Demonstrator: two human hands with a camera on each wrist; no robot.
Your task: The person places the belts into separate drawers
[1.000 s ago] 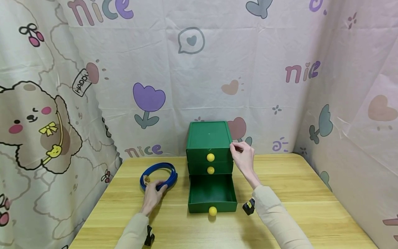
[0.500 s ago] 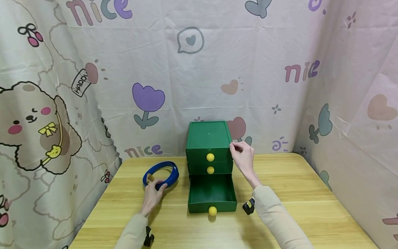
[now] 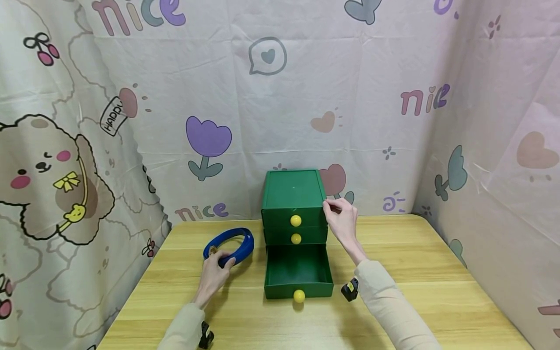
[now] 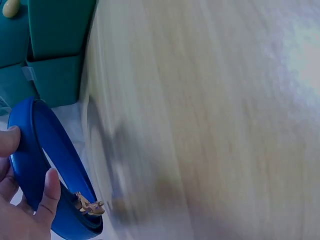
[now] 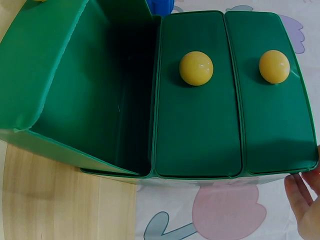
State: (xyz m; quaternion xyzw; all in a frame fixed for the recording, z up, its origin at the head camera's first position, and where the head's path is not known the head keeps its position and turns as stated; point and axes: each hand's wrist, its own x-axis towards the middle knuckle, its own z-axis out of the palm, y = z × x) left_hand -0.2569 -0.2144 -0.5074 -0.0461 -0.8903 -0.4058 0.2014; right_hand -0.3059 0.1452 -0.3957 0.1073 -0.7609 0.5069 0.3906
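In the head view, my left hand [image 3: 215, 277] grips the near side of a coiled blue belt [image 3: 245, 248]. The left wrist view shows fingers and thumb on either side of the strap, with a gold-coloured buckle [image 4: 89, 205] at the coil's lower end. The belt's shadow falls on the table apart from it. A green drawer cabinet [image 3: 294, 189] stands to the right of the belt. Its bottom drawer [image 3: 299, 290] is pulled out, with nothing seen inside; the two upper drawers are closed. My right hand [image 3: 343, 221] holds the cabinet's upper right front corner with its fingertips.
Round yellow knobs front the drawers, such as the middle drawer's knob [image 5: 196, 68]. The wooden table [image 3: 393, 257] reaches back to a printed cloth backdrop [image 3: 280, 107], with more cloth at both sides.
My left hand has raised the belt coil and shifted it slightly right, toward the cabinet. The right hand and the drawers stay as they were.
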